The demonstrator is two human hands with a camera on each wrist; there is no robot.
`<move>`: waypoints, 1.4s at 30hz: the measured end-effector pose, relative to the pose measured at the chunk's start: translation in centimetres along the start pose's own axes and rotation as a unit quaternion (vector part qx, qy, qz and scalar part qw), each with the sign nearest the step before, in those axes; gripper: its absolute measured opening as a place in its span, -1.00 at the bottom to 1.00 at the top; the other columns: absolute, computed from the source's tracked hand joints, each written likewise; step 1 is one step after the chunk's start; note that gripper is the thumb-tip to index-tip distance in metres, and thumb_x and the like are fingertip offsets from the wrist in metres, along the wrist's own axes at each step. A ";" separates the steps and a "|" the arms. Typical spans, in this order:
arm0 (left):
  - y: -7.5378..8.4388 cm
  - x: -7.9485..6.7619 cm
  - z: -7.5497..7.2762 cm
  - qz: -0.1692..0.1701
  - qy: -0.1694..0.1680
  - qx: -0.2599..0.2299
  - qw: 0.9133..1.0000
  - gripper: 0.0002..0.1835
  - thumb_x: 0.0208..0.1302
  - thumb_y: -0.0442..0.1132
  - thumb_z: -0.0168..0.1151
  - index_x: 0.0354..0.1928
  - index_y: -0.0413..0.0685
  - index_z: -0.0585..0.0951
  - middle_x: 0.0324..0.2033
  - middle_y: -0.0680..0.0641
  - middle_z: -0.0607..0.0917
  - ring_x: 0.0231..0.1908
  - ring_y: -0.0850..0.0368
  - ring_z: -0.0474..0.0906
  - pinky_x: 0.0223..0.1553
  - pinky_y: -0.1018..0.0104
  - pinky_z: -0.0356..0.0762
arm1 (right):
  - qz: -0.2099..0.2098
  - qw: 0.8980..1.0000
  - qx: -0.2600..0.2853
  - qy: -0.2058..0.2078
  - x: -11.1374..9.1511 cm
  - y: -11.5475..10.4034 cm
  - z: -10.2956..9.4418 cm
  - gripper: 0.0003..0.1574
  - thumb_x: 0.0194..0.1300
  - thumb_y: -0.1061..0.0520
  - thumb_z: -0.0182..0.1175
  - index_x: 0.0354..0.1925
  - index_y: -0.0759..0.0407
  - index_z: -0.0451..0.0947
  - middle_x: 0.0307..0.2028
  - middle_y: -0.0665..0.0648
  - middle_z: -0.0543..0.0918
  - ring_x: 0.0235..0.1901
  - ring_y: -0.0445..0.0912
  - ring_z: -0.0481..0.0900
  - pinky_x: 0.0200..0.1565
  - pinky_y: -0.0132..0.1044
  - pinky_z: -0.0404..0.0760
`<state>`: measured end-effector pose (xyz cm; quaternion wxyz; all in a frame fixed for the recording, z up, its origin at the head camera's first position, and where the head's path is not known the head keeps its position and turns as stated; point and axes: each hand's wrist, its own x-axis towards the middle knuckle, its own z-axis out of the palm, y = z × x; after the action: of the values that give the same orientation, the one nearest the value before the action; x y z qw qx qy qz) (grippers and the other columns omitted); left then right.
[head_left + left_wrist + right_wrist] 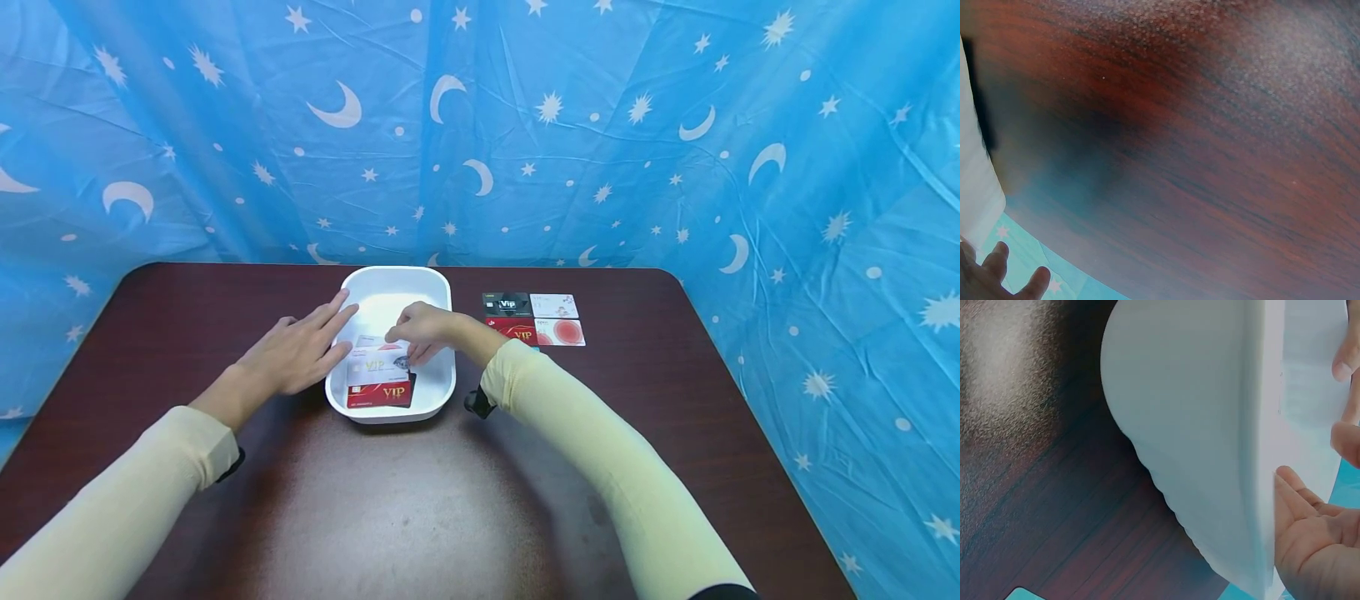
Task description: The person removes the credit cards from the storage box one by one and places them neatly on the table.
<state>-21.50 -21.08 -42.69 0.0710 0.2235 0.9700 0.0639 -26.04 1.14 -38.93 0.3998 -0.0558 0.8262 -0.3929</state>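
A white plastic basin point(442, 392) stands on the table and holds several cards. On top lie a white VIP card point(367, 367) and a red VIP card point(375, 395); a dark card's edge shows under them. My left hand point(303, 346), fingers spread and fairly straight, rests along the basin's left rim. My right hand point(426, 327) reaches over the right rim, its fingertips at the upper edge of the white VIP card. Whether they pinch a card is hidden. The right wrist view shows part of my right hand point(1319, 540) beside the basin wall.
Right of the basin, a black Vip card point(501, 303), a white card point(553, 306), a red VIP card point(510, 328) and a card with a red circle point(561, 332) lie in a block. A blue curtain point(525, 150) with moons and stars hangs behind the brown table point(405, 508).
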 end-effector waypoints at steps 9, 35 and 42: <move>0.1 0.0 -0.1 0.001 0.000 -0.002 1.000 -0.25 0.49 0.11 -0.08 0.56 -0.10 0.05 0.55 -0.26 -0.04 0.46 -0.30 0.08 0.22 -0.47 0.20 | 0.028 0.999 0.033 0.013 -0.1 -0.4 0.0 -0.47 0.45 0.05 0.16 0.20 0.35 0.34 -0.05 0.48 0.63 -0.06 0.23 0.70 -0.01 -0.05 0.67; 0.0 -0.1 0.0 0.004 0.000 -0.005 1.000 -0.25 0.50 0.10 -0.09 0.56 -0.10 0.05 0.55 -0.25 -0.05 0.46 -0.29 0.08 0.23 -0.46 0.20 | 0.020 0.999 0.005 0.045 -0.6 -0.8 0.5 -0.46 0.43 0.01 0.17 0.19 0.34 0.40 -0.07 0.37 0.61 -0.08 0.19 0.70 0.00 0.01 0.66; 0.0 -0.1 0.0 0.004 0.001 -0.002 1.000 -0.26 0.50 0.10 -0.10 0.56 -0.11 0.05 0.55 -0.26 -0.04 0.46 -0.29 0.08 0.22 -0.46 0.21 | 0.004 0.998 0.001 0.062 -0.4 -0.8 0.7 -0.58 0.41 0.07 0.20 0.09 0.34 0.48 -0.15 0.30 0.59 -0.13 0.18 0.70 -0.03 0.00 0.67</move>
<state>-21.42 -21.09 -42.64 0.0702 0.2272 0.9690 0.0667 -25.47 0.34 -38.40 0.3493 -0.0280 0.8493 -0.3948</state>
